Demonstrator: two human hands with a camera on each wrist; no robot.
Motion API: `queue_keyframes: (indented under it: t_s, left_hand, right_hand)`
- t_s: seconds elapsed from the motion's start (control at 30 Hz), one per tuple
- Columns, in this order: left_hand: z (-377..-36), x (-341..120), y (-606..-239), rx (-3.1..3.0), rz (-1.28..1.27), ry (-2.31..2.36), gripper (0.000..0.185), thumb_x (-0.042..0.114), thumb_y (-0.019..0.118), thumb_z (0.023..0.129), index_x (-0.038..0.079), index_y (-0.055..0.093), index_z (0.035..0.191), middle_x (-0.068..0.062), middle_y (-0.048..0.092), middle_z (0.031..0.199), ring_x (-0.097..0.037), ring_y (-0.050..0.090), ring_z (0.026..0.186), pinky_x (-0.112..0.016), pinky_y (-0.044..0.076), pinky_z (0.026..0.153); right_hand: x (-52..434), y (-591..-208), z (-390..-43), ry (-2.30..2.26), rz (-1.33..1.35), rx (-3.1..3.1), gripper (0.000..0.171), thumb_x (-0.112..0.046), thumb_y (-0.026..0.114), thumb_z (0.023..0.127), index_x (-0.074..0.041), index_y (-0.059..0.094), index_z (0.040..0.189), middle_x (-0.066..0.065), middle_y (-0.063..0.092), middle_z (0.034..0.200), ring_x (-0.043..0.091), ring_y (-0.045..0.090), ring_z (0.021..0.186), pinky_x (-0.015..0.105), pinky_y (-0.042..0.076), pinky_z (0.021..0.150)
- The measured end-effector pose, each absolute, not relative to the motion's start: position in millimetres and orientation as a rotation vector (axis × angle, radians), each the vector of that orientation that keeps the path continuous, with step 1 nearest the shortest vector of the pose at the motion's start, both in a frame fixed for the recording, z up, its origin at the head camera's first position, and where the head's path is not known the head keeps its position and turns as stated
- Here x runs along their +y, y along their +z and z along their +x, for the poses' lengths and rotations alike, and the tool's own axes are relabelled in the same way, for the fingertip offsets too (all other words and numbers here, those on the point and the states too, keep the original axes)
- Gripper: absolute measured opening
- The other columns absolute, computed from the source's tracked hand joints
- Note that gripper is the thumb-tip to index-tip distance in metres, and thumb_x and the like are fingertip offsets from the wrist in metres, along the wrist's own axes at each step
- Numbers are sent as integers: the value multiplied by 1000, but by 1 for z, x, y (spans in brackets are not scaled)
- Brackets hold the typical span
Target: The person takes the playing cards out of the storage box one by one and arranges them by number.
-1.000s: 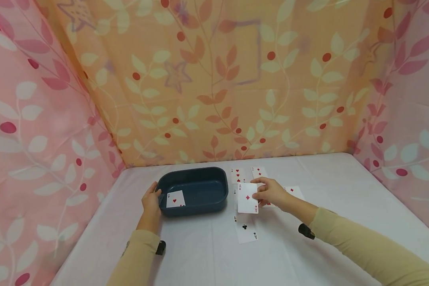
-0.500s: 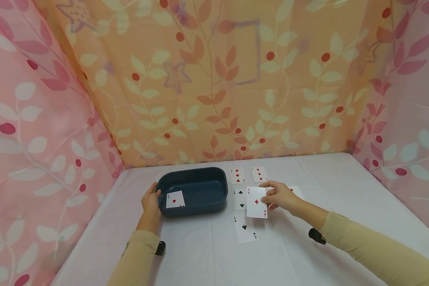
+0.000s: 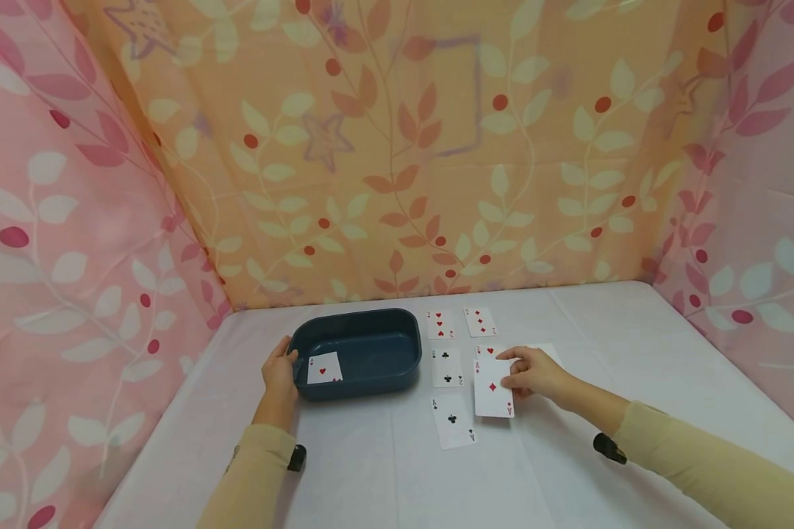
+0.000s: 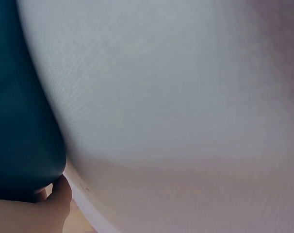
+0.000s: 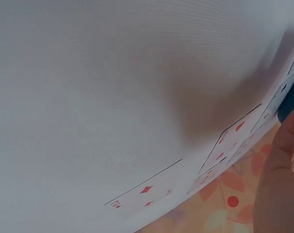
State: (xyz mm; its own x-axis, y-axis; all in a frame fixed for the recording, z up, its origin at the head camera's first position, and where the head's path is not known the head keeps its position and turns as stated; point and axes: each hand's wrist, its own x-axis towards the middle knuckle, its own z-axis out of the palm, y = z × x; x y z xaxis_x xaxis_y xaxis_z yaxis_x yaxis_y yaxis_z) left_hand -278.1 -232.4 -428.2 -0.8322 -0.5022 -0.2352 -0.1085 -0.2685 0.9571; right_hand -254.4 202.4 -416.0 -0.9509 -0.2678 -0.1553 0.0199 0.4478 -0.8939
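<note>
My left hand [image 3: 279, 376] grips the left end of a dark blue plastic bin [image 3: 406, 367]; in the left wrist view, fingers [image 4: 62, 196] curl at the bin's edge [image 4: 25, 121]. Inside the bin lies an ace of hearts [image 3: 323, 368]. My right hand [image 3: 536, 376] pinches an ace of diamonds [image 3: 492, 400] by its right edge, held face-up just above the table. It partly covers a two of hearts [image 3: 484, 351]. To its left lie a two of clubs [image 3: 447, 360] and, nearer me, an ace of clubs [image 3: 453, 433].
Behind these are a three of hearts [image 3: 440, 330] and a diamonds card [image 3: 480, 328]. A two of diamonds [image 5: 144, 190] lies to the right, mostly behind my right hand in the head view. White cloth [image 3: 357, 463] covers the table; patterned curtains [image 3: 397, 184] enclose it.
My right hand has moved right and toward me with the ace of diamonds, uncovering the two of clubs. My left hand and the bin stay put.
</note>
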Motion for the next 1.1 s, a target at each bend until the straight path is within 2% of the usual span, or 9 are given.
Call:
queue_keyframes:
  t_s: [0.3, 0.63, 0.87, 1.1]
  left_hand:
    - [-279, -233, -428, -1694, 750, -2189, 52, -5, 43, 99, 8, 37, 149, -6, 32, 155, -20, 19, 145, -33, 14, 117]
    - [-278, -232, -428, -1717, 763, -2176, 51, -1, 43, 100, 10, 38, 149, -5, 30, 156, -20, 17, 146, -35, 12, 118]
    - [-278, -230, -428, -1718, 756, -2145, 51, -1, 47, 98, 7, 40, 147, -7, 32, 155, -23, 18, 146, -35, 13, 118]
    - [-279, -232, -429, -1716, 750, -2152, 50, -1, 45, 99, 7, 39, 148, -8, 32, 155, -22, 18, 146, -35, 13, 118]
  right_hand:
    - [210, -425, -251, -1426, -189, 2449, 49, -3, 75, 82, 6, 55, 126, 3, 55, 69, 17, 52, 58, 28, 49, 56]
    - [214, -432, -246, -1370, -155, 2431, 45, 0, 75, 80, 6, 58, 121, 6, 53, 70, 16, 53, 56, 25, 47, 51]
    - [217, -433, -244, -1351, -211, 2398, 45, 0, 75, 81, 9, 57, 121, 5, 52, 67, 16, 53, 56, 26, 49, 52]
    - [216, -431, -247, -1348, -203, 2402, 44, 0, 74, 80, 8, 58, 120, 5, 50, 62, 14, 49, 51, 23, 44, 50]
